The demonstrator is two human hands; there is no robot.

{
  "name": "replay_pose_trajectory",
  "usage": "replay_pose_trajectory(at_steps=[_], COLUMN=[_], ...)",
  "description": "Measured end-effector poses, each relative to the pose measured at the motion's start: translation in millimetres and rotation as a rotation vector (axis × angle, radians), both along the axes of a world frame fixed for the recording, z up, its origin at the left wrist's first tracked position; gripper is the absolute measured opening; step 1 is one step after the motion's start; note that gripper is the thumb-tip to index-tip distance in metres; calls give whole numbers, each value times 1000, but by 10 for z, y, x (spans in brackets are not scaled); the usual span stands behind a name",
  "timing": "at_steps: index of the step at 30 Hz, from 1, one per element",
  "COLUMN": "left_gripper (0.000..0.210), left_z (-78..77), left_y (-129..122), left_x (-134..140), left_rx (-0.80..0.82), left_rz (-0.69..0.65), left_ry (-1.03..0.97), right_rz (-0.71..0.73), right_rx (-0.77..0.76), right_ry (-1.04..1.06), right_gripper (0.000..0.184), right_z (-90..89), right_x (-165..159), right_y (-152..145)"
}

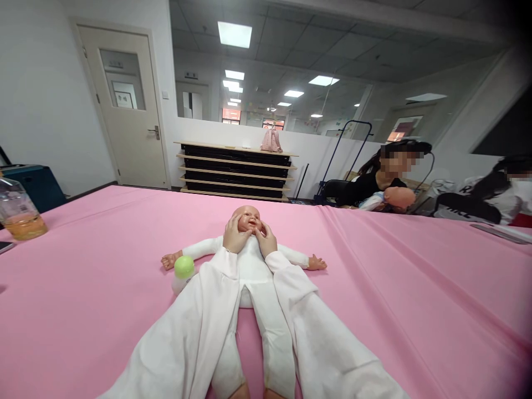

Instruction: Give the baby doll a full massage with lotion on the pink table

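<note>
A baby doll (254,266) with a white cloth body lies on its back, its head away from me and its arms spread. My left hand (236,235) curves round one cheek, the thumb near the chin. On the other cheek my right hand (266,238) is closed in the same way, with its thumb close to the left one. The doll's face shows between my hands; its neck is largely covered. Beside the doll's arm at left stands a bottle with a green cap (184,267), partly behind my white sleeve.
A pink cloth (374,310) covers the table, with folds at right. At the left edge is a bottle of amber liquid (25,226); a dark flat object (499,233) lies at far right. Beyond the table a person (353,191) holds another doll (399,197).
</note>
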State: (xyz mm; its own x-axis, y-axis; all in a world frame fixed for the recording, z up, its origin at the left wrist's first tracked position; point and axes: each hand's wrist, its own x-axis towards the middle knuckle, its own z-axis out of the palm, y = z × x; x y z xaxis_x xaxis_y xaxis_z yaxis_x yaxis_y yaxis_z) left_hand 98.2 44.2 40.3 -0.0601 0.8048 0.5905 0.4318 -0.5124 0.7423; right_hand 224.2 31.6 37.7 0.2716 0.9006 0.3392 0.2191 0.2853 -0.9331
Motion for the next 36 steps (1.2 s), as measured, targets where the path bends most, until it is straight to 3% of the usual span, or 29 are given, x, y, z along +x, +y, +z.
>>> replay_pose_trajectory(at_steps=[10, 17, 22, 30, 36], left_gripper=[47, 60, 46, 59, 54], left_z=[-46, -28, -25, -6, -27], left_y=[52, 14, 26, -13, 14], left_x=[-19, 7, -17, 20, -2], left_rx=[4, 12, 5, 35, 53], left_rz=[-22, 18, 0, 39, 18], left_ry=[2, 46, 36, 71, 65], right_rz=[-46, 27, 2, 22, -27], right_rx=[28, 4, 39, 17, 22], right_ry=[-53, 57, -8, 22, -34], right_gripper=[38, 51, 38, 46, 38], right_z=[-73, -7, -41, -33, -44], right_x=[55, -1, 32, 14, 40], right_y=[63, 22, 28, 24, 38])
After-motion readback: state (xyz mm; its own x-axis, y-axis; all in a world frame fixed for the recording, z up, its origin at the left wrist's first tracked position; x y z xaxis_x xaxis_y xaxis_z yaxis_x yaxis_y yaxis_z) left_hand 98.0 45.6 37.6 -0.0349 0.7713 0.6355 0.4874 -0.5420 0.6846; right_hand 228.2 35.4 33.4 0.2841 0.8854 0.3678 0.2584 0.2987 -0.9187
